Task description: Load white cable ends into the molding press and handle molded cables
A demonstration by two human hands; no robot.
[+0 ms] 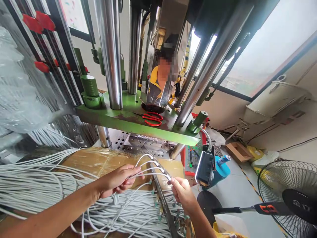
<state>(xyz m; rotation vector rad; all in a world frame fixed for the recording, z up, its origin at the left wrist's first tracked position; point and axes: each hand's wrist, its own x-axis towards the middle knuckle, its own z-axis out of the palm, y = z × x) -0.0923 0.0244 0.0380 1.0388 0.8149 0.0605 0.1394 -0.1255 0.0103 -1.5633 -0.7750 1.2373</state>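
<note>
My left hand (119, 181) is closed around a small bunch of white cables (143, 172), whose ends arch toward the metal mould (146, 145) under the green press plate (128, 122). My right hand (182, 191) pinches the tip of the nearest cable end, by a thin metal rail (160, 195). A large heap of white cables (37, 181) lies across the brown-wrapped bench below both arms.
Red scissors (152, 118) lie on the green plate between chrome columns (110, 53). A person in yellow stands behind the press. A black control box (205, 168) hangs at the right, over a blue bottle (220, 168). A floor fan (292, 198) stands at the far right.
</note>
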